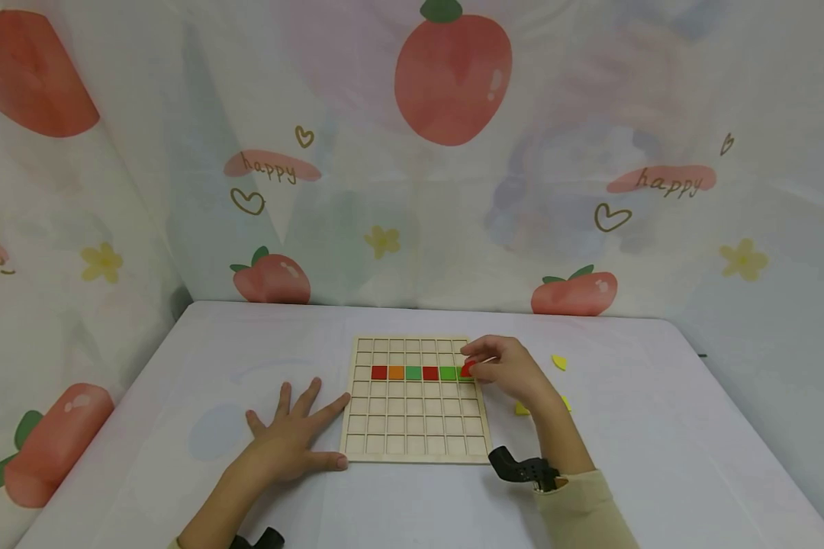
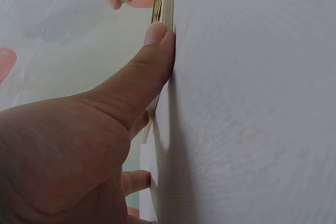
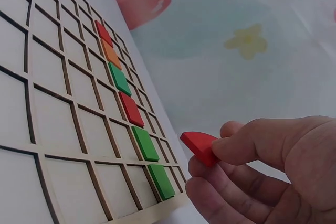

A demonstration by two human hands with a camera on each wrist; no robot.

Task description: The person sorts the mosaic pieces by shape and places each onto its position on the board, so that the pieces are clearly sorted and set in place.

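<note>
A wooden grid board [image 1: 417,427] lies on the white table, with a row of red, orange and green square tiles in its cells. My right hand [image 1: 504,364] pinches a red quarter-round piece [image 3: 200,147] between thumb and fingers, just above the board's right end. Below that piece, the last green tile [image 3: 161,181] sits at the end of the row. My left hand [image 1: 291,438] is spread flat, its thumb [image 2: 157,38] and index fingertip against the board's left edge. In the right wrist view, a red tile [image 3: 131,108] sits mid-row.
Right of the board lies a yellow quarter-round piece [image 1: 559,362]. Another yellow piece [image 1: 522,409] shows beside my right forearm, which partly covers the yellow ones there. A printed cloth backdrop [image 1: 412,198] rises behind the table's far edge.
</note>
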